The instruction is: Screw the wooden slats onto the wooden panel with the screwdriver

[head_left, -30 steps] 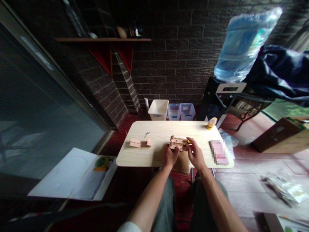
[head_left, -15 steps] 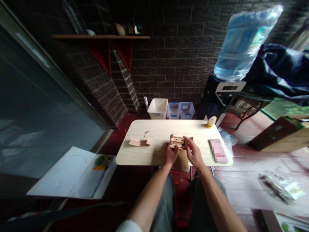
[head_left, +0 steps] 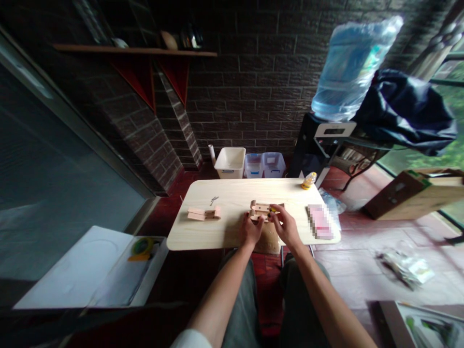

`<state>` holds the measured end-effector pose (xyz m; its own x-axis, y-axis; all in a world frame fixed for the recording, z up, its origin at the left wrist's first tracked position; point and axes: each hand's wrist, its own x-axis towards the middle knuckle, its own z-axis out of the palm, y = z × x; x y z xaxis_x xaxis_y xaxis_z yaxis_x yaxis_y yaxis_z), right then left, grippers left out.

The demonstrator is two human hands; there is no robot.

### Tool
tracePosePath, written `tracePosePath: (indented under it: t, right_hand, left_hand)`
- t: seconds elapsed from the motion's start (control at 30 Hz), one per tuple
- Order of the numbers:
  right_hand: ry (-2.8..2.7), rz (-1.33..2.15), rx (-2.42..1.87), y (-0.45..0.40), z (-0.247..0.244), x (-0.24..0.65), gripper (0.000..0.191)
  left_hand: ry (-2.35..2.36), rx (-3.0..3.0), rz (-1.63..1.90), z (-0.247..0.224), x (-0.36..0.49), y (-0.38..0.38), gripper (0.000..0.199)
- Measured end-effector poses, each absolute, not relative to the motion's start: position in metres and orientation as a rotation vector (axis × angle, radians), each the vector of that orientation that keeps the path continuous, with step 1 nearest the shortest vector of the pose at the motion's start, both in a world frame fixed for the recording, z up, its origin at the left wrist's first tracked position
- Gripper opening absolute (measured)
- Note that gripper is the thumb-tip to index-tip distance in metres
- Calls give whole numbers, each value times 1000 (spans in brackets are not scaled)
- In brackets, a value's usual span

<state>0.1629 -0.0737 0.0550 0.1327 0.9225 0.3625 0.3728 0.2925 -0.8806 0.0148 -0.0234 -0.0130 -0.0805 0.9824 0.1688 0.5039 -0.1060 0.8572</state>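
Note:
My left hand (head_left: 253, 230) is closed on the near left side of a pale wooden assembly (head_left: 259, 207), which has rounded ends and dark holes or screws. My right hand (head_left: 285, 224) pinches a small yellow-and-black piece (head_left: 272, 210) against the assembly's right end; its exact kind is too small to make out. Beneath the hands, a brown sheet (head_left: 268, 240) reaches over the table's near edge. To the left, another pale wooden assembly (head_left: 205, 213) lies apart from both hands, with small dark metal bits (head_left: 214, 199) behind it.
The light wooden table (head_left: 232, 191) carries a yellow-capped bottle (head_left: 309, 181) and a pink blurred object (head_left: 320, 222) at its right. Bins (head_left: 230, 163) stand behind it, near a water dispenser (head_left: 319, 145). An open white case (head_left: 145, 285) with a tape roll is at left.
The camera has turned slightly right, so the whole scene sits further left in view. Both hands keep about the same hold on the wooden assembly and the yellow-and-black piece.

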Motion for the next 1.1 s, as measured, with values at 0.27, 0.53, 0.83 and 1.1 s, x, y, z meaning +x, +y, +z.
tracePosePath:
  t: [0.27, 0.53, 0.83, 1.1]
  right_hand:
    - [-1528, 613, -1257, -69, 64, 160, 39]
    - [-1558, 581, -1265, -65, 60, 173, 36]
    - [-1512, 604, -1235, -68, 59, 179, 35]
    - [-1545, 574, -1224, -72, 58, 177, 33]
  left_hand:
    - [1592, 1666, 1218, -23, 14, -21, 46]
    - [1634, 1646, 1194, -28, 16, -19, 46]
    - [1600, 1588, 1192, -21, 19, -20, 44]
    - [1613, 1610, 1206, -27, 18, -18, 46]
